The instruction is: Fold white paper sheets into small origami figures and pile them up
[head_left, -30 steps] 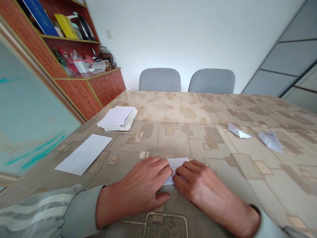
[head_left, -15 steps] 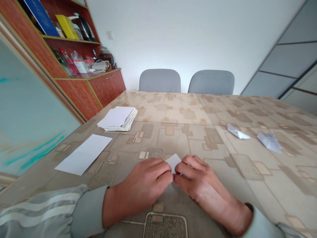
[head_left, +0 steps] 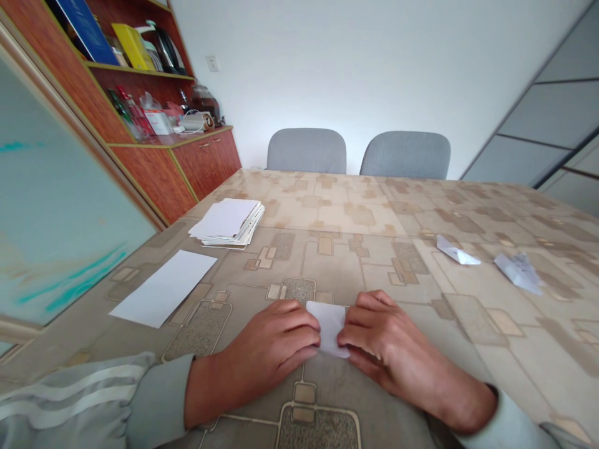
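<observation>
1. The small white paper (head_left: pixel 330 324) lies between the two hands, near the front of the table (head_left: pixel 327 265). Its far edge runs nearly left to right, dipping slightly rightward; its near edge slopes likewise. Fingers cover both sides, so I cannot tell its long axis.
2. The left hand (head_left: pixel 269 343) grasps the paper's left side with bent fingers; its thumb is hidden.
3. The right hand (head_left: pixel 397 349) pinches the paper's right side near the closer corner, knuckles raised.
4. A loose sheet (head_left: pixel 163 288), a long blank rectangle, points from near left to far right.
5. No brand can be read. Dark marks show on the crumpled-looking folded paper (head_left: pixel 518 272) at right, too small to make out.
6. Beside it, another folded piece (head_left: pixel 457 251) is narrow and pointed.
7. The paper stack (head_left: pixel 224 221), beyond the loose sheet, has uneven, fanned edges.
8. The tabletop is patterned with brown and beige rounded rectangles, some speckled; the sleeve (head_left: pixel 159 399) on the left arm is grey with white stripes.
</observation>
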Demonstrator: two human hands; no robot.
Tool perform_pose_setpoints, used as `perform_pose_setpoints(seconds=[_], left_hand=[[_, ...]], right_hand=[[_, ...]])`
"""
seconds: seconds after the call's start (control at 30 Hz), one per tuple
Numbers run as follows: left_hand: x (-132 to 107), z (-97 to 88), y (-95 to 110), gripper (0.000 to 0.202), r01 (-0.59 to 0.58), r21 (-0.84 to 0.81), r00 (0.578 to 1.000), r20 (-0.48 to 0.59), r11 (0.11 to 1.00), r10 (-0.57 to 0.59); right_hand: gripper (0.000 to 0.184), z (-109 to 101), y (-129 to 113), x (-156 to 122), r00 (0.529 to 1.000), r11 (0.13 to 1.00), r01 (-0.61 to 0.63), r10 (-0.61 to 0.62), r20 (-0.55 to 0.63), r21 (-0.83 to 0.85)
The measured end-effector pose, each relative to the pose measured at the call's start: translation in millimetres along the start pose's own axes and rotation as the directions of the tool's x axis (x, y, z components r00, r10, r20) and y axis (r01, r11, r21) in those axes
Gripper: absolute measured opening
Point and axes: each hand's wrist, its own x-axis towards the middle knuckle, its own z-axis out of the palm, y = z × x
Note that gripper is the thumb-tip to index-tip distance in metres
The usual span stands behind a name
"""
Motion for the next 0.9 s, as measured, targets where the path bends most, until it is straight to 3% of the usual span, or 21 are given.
perform_pose_setpoints(seconds=[0.13,0.27,0.33,0.4,0.5,0.67,0.77,0.9], left_hand=[[0.7,4.8,-0.5,0.020,0.134,-0.059,0.989,-0.055,0.989,-0.138],[2.6,9.6,-0.9,0.008,0.311,-0.112,0.939,-0.115,0.944,-0.323],[4.1,11.9,-1.3,0.022,0.350,-0.124,0.921,-0.135,0.929,-0.365],[5.3,13.5,-2.1,0.041,0.362,-0.101,0.915,-0.152,0.927,-0.374],[5.8,14.8,-3.3,0.051,0.380,-0.038,0.912,-0.151,0.924,-0.381],[4.8,16.4,-4.4,0.054,0.366,0.034,0.924,-0.133,0.930,-0.359],[4.6,16.3,-3.8,0.053,0.358,0.065,0.929,-0.118,0.931,-0.349],[5.4,13.3,-3.3,0.047,0.349,0.083,0.935,-0.094,0.933,-0.341]], right_hand=[[0.016,4.0,2.7,0.4,0.994,0.987,-0.101,0.105,-0.025,0.122],[0.023,14.3,4.7,4.5,0.975,0.966,-0.188,0.206,-0.087,0.180],[0.027,19.2,4.6,6.7,0.961,0.957,-0.227,0.250,-0.117,0.181],[0.029,23.1,3.8,8.7,0.947,0.949,-0.261,0.287,-0.145,0.174],[0.031,27.1,1.6,11.0,0.927,0.940,-0.306,0.330,-0.180,0.147],[0.022,31.8,-0.2,12.6,0.881,0.913,-0.397,0.407,-0.240,0.094],[0.038,35.5,1.3,11.8,0.860,0.902,-0.425,0.427,-0.279,0.070],[0.042,38.7,2.6,9.9,0.868,0.913,-0.409,0.394,-0.303,0.017]])
